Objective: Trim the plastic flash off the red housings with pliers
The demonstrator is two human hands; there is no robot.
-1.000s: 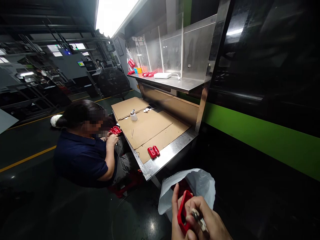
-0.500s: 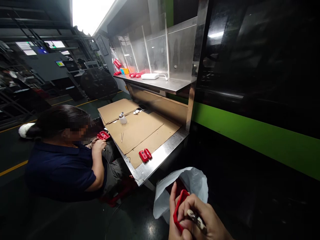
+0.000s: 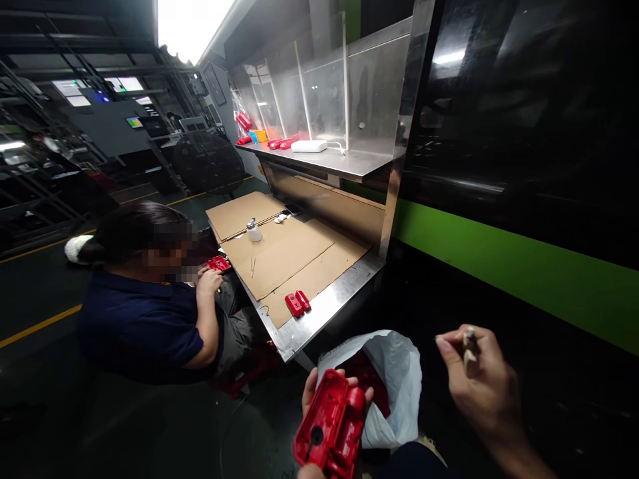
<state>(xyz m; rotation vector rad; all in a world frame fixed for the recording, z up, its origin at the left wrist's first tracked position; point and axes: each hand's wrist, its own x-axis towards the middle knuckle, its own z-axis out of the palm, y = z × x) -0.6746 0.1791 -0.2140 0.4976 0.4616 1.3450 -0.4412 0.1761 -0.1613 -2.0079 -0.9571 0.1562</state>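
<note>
My left hand (image 3: 319, 389) holds a red plastic housing (image 3: 330, 426) low in the view, its hollow inner side facing me. My right hand (image 3: 479, 382) is raised to the right, apart from the housing, and pinches a small pale tool (image 3: 469, 349) between thumb and fingers. Just behind the housing stands an open white plastic bag (image 3: 394, 379) with more red parts inside. Two red parts (image 3: 296, 303) lie on the cardboard near the corner of the steel bench (image 3: 327, 306).
A seated co-worker (image 3: 150, 313) in a dark blue shirt handles a red part (image 3: 218, 264) at the bench's left side. A white bottle (image 3: 253, 230) and tweezers lie on the cardboard. The upper shelf (image 3: 339, 159) carries red parts and a white box. A green-striped dark machine wall (image 3: 524, 273) runs along the right.
My hands have separated: the right hand moved up and right with the small tool, and the left hand turned the red housing so that its inside faces me.
</note>
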